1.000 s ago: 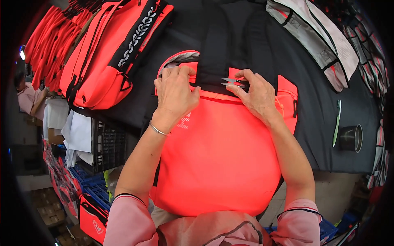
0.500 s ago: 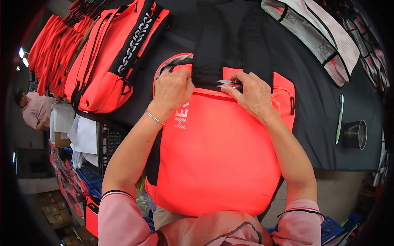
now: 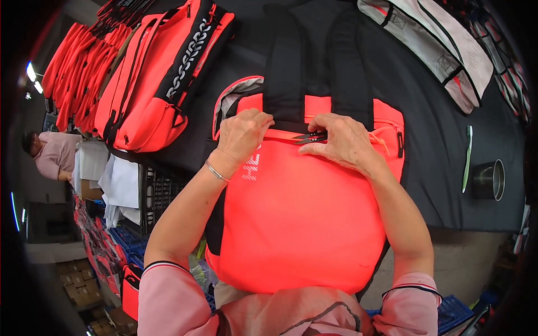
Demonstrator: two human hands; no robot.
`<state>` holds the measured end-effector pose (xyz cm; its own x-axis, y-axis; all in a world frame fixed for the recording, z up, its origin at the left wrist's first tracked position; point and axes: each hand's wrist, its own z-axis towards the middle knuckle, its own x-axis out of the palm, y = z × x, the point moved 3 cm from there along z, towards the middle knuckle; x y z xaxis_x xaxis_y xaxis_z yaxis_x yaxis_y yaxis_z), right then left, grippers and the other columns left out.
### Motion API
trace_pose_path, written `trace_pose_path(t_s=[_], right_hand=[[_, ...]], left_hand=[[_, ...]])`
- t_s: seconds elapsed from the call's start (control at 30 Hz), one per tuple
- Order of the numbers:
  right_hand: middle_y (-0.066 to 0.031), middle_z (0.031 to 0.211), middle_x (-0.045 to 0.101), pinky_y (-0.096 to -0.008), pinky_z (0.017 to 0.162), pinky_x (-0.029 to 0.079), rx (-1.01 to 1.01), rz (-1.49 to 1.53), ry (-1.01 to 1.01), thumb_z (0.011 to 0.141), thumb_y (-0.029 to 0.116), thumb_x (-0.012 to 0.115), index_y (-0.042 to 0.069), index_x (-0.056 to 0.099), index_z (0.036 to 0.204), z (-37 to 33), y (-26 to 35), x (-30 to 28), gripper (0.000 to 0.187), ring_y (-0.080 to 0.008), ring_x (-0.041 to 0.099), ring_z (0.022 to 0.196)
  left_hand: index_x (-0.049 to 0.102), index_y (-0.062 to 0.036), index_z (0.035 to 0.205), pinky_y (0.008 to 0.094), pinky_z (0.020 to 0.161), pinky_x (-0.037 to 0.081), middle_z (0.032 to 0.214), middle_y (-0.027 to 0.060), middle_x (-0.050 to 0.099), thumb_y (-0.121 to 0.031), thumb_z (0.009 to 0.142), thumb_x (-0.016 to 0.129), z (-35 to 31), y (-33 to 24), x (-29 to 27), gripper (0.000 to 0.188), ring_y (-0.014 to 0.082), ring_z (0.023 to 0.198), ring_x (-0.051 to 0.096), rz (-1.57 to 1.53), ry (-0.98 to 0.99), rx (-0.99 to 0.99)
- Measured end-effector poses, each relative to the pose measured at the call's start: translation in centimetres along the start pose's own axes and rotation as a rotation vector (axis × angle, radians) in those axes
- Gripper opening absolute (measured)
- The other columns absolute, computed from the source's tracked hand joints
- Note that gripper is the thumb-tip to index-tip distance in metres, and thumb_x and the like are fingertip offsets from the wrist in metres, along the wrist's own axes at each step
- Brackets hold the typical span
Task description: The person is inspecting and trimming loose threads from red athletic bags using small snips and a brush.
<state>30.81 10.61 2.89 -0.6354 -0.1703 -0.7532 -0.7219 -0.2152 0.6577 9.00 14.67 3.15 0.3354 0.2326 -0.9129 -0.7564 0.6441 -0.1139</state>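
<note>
A bright coral-red backpack (image 3: 302, 218) lies in front of me, with its two black shoulder straps (image 3: 284, 61) stretched away across the table. My left hand (image 3: 241, 140) is closed at the bag's upper edge, fingertips pinching the fabric near the base of the left strap. In my right hand (image 3: 346, 143) are small thread snips (image 3: 311, 137), their blades pointing left along the seam below the straps. A grey-lined flap (image 3: 228, 106) stands partly open at the bag's upper left corner. Loose coral cord (image 3: 381, 140) shows beside my right wrist.
Another coral and black bag (image 3: 151, 106) rests on the black-covered table (image 3: 437, 173) at left, near stacked red pieces (image 3: 84, 73). A toothbrush (image 3: 467, 159) and metal cup (image 3: 488, 180) sit at right, below a grey-white bag (image 3: 443, 50). A person (image 3: 56, 154) is far left.
The snips have tilted, and their blades now lie lower, against the seam. My left hand has shifted slightly right and down along the bag's edge.
</note>
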Motion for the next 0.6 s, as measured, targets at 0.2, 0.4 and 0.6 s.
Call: trace_pose_path(t_s=[0.2, 0.4, 0.6], right_hand=[[-0.0089, 0.091, 0.069, -0.0401, 0.073, 0.052, -0.045, 0.010, -0.038, 0.072, 0.043, 0.082, 0.004, 0.066, 0.096, -0.1, -0.2, 0.3, 0.048, -0.0265, 0.068, 0.086], [-0.0080, 0.093, 0.068, -0.0394, 0.073, 0.053, -0.025, 0.000, -0.037, 0.071, 0.042, 0.082, 0.004, 0.066, 0.095, -0.2, -0.2, 0.2, 0.048, -0.0251, 0.067, 0.086], [-0.0058, 0.094, 0.068, -0.0375, 0.075, 0.053, -0.018, 0.009, -0.015, 0.072, 0.041, 0.082, 0.005, 0.067, 0.097, -0.3, -0.3, 0.0, 0.046, -0.0234, 0.067, 0.084]], left_hand=[[0.061, -0.0065, 0.088, 0.0349, 0.056, 0.049, 0.079, 0.0066, 0.060, -0.014, 0.086, 0.070, 0.0, -0.3, 0.9, 0.012, 0.0247, 0.068, 0.064, 0.040, 0.011, 0.075], [0.051, -0.0045, 0.093, 0.0391, 0.062, 0.049, 0.089, 0.0111, 0.060, -0.006, 0.090, 0.062, -0.2, 0.3, 1.7, 0.012, 0.0303, 0.077, 0.063, -0.005, 0.077, -0.025], [0.050, -0.0007, 0.096, 0.0370, 0.061, 0.050, 0.089, 0.0133, 0.060, 0.002, 0.088, 0.062, -1.9, 0.1, 0.4, 0.014, 0.0291, 0.072, 0.063, -0.234, -0.187, -0.177]])
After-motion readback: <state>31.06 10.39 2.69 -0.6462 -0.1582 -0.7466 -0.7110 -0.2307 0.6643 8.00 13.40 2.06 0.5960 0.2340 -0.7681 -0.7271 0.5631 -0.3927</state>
